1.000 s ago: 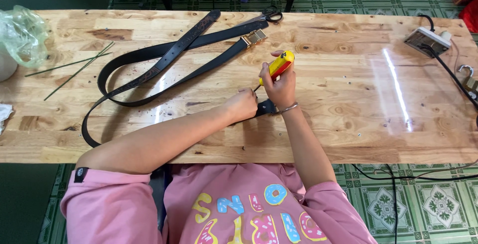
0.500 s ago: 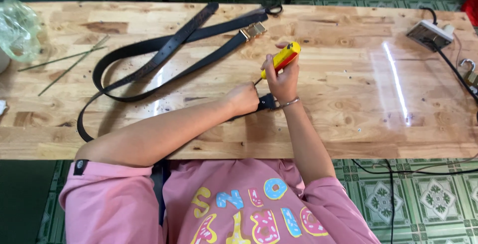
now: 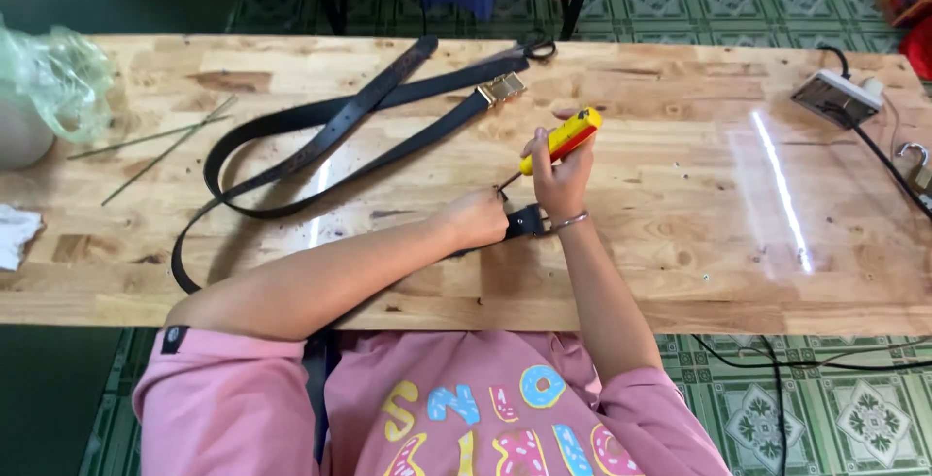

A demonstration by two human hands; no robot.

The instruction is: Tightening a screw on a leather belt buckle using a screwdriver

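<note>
My right hand [image 3: 561, 177] grips a yellow and red screwdriver [image 3: 566, 135], its tip angled down toward my left hand. My left hand [image 3: 478, 218] presses down on the end of a black belt [image 3: 529, 221] on the wooden table [image 3: 680, 272]. The rest of the black belt [image 3: 291, 122] loops across the table to the left, and a gold buckle [image 3: 501, 89] lies on it further back. A thin bracelet sits on my right wrist.
A crumpled clear plastic bag [image 3: 58, 83] lies at the far left with thin sticks [image 3: 155, 141] beside it. A white power strip [image 3: 837, 98] with a black cable sits at the right edge. Stool legs stand beyond the table.
The view has shifted slightly. My hands stay at the belt end, with the screwdriver tilting a little.
</note>
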